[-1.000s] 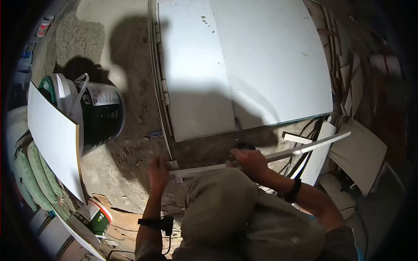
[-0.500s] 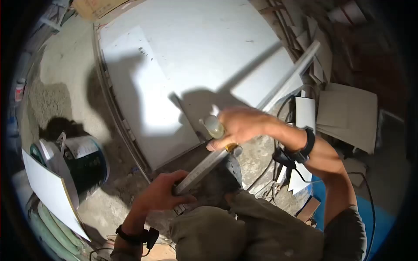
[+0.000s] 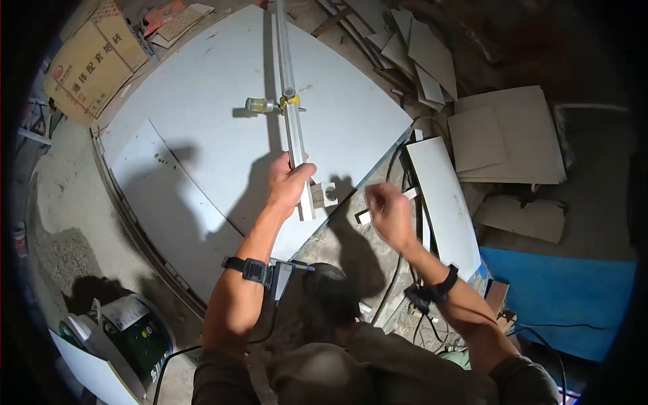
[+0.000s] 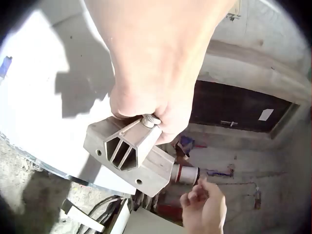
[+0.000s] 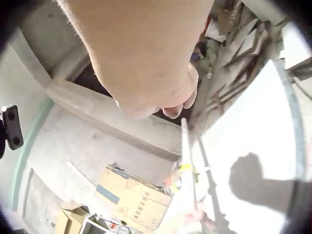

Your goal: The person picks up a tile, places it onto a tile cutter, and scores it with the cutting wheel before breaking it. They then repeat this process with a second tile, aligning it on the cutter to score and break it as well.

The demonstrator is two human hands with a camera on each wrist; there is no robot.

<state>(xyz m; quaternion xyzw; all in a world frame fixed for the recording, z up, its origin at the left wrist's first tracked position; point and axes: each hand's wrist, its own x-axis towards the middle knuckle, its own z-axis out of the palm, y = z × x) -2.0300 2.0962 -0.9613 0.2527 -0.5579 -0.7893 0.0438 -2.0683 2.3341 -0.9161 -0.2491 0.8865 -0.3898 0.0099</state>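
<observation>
My left hand [image 3: 289, 182] grips a long silvery metal bar [image 3: 294, 138] close to its near end, over the big white board [image 3: 202, 101]. A crosspiece with screw holes [image 4: 141, 179] sits at that end, and the bar's hollow end and a small knurled knob [image 4: 150, 120] face the left wrist camera. Farther along the bar is a slider with a yellow part [image 3: 290, 100] and a pale, bottle-like handle [image 3: 260, 104]. To the right of the crosspiece, my right hand [image 3: 391, 212] hovers in the air with loosely curled fingers, nothing visible in them.
Floor and cables [image 3: 388, 297] lie past the board's near edge. White offcuts [image 3: 445, 196] and brown panels [image 3: 509, 138] lie on the right beside a blue sheet [image 3: 560, 290]. A dark green bucket [image 3: 138, 344] stands at lower left, a cardboard box [image 3: 98, 61] at upper left.
The bar has swung from lying across my lap to pointing away over the board. My right hand has let go of it and drawn off to the right; the left still holds it.
</observation>
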